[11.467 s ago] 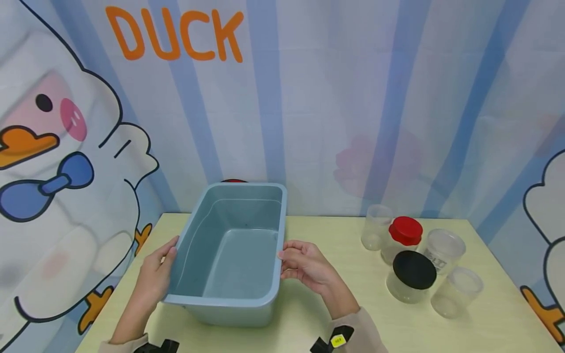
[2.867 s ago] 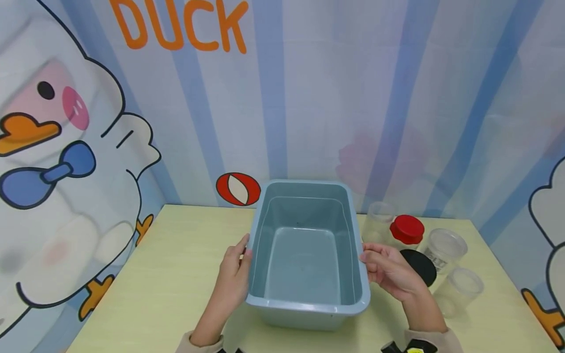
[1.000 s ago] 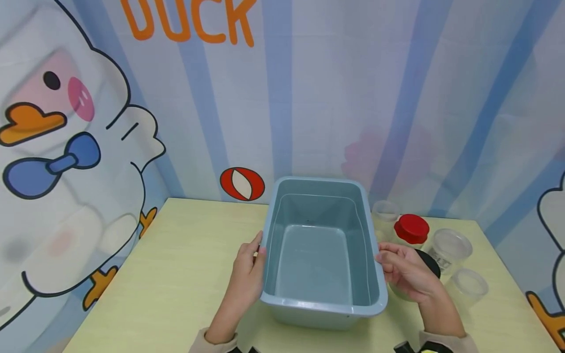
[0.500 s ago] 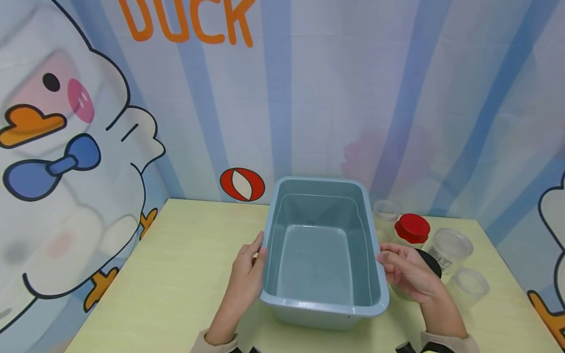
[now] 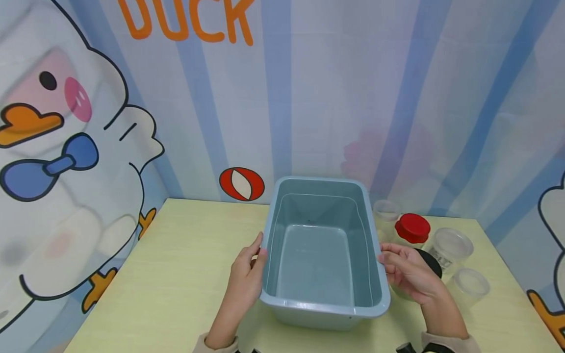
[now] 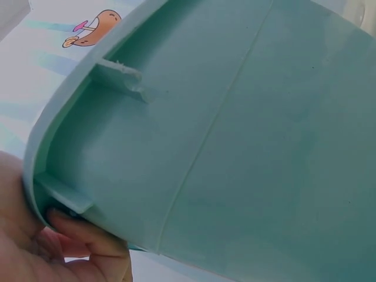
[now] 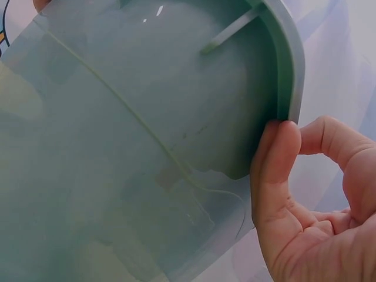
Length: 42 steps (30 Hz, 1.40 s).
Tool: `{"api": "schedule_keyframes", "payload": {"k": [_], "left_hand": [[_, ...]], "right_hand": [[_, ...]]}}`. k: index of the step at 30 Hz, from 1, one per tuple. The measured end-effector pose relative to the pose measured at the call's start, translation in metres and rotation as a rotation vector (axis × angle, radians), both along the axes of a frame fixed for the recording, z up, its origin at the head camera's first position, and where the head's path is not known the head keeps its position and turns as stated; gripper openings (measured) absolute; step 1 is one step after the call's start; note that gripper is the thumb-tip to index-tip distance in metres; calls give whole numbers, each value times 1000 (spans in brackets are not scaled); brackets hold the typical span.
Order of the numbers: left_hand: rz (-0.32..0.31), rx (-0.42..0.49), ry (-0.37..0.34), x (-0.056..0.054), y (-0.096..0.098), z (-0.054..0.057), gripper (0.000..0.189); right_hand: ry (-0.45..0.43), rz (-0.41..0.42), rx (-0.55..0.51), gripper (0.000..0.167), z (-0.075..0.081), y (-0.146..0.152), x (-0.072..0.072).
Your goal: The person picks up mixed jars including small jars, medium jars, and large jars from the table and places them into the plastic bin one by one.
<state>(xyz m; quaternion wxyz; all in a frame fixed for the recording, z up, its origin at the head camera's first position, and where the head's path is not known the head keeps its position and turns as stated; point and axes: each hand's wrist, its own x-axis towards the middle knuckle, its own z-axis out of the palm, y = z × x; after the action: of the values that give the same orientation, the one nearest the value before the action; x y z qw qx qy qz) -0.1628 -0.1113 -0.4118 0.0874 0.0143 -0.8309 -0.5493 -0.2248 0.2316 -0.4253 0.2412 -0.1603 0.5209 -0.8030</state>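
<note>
A blue-grey plastic storage bin point(image 5: 315, 264) with nothing inside is at the middle of the table in the head view, its open top facing up. My left hand point(image 5: 247, 274) grips the rim of its left side. In the left wrist view the fingers point(image 6: 88, 238) curl under that rim beside a small rib. On the opposite side my right hand point(image 5: 408, 269) pinches the rim, close in front of a jar with a black lid point(image 5: 428, 262). The right wrist view shows the fingertips point(image 7: 282, 147) bent under the lip.
Right of the bin stand a jar with a red lid point(image 5: 412, 228), a clear jar with a whitish lid point(image 5: 451, 245), another clear jar point(image 5: 470, 287) and a clear cup point(image 5: 385, 215). The pale yellow table point(image 5: 176, 274) extends left. A patterned curtain point(image 5: 309, 98) hangs behind.
Over the earlier frames, both hands moved the bin from left of centre rightward, close to the jars. In the last second bin and hands have stayed nearly still.
</note>
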Motion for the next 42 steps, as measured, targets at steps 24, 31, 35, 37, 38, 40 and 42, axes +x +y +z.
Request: {"api": "schedule_keyframes", "payload": {"k": [24,31,35,37,38,40,42], "left_hand": [[-10,85,4,7,-3,-5,48],[-13,83,13,6,-3,-4,50],[-8,73,6,7,-3,-3,50],[-6,74,4,7,-3,-3,50],[-5,75,7,7,-3,-3,50],[-1,76,13,8,-3,-3,50],[2,81,24,9,-3,-3,49]], "right_hand": [[-21,-4,3,30,-1,1,1],[-17,-11,-1,29,0,2,2],[-14,-14,0,29,0,1,2],[-13,-13,1,30,0,1,2],[-12,-12,0,30,0,1,1],[-8,-7,-3,30,0,0,1],[-6,3,-12,30,0,0,1]]}}
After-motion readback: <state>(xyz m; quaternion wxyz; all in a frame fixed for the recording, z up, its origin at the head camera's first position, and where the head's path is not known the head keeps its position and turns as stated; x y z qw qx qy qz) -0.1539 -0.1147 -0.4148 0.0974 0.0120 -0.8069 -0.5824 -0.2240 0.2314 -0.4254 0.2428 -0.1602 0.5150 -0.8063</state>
